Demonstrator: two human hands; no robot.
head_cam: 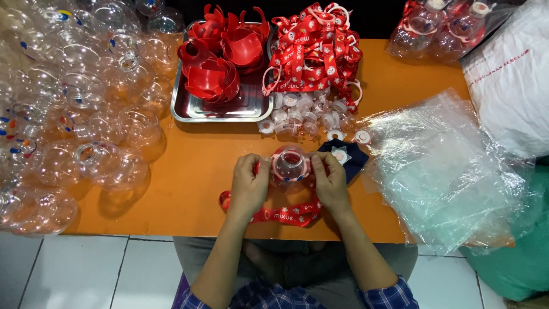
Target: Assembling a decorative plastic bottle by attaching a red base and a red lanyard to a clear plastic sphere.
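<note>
Orange table (pixel 200 171) fills most of the view, long axis left-right. Far left: big heap of clear round bottles (pixel 74 109), mouths facing every way, a few w/ small blue/red/yellow print spots. Right side: stack of clear plastic bags (pixel 446 166), flat, crinkled, overhanging the near-right edge. Far right of that: white sack (pixel 509 86) w/ red print down its side, and a green bag (pixel 526 252) below it, off the table. Far-right corner: clear bag of finished bottles (pixel 440 26) w/ pale caps and red straps.

Far centre: steel tray (pixel 229 109), rectangular, holding red plastic collars (pixel 223 57). Just right of the tray: pile of red printed lanyards (pixel 314 48) w/ white pattern; near side of that pile, a cluster of small clear caps (pixel 303 114).

Near centre: clear round bottle (pixel 290 164), upright, mouth pointing up at cam; roughly spherical so no clear long axis. Red collar round it, red strap (pixel 286 214) w/ white print trailing from it toward the near edge, running left-right. Dark blue cloth (pixel 350 163) just right of it, one white cap (pixel 341 154) on top.

Left hand (pixel 249 186) and right hand (pixel 330 182) flank the bottle, fingers curled in, tips pinching the collar at each side.
</note>
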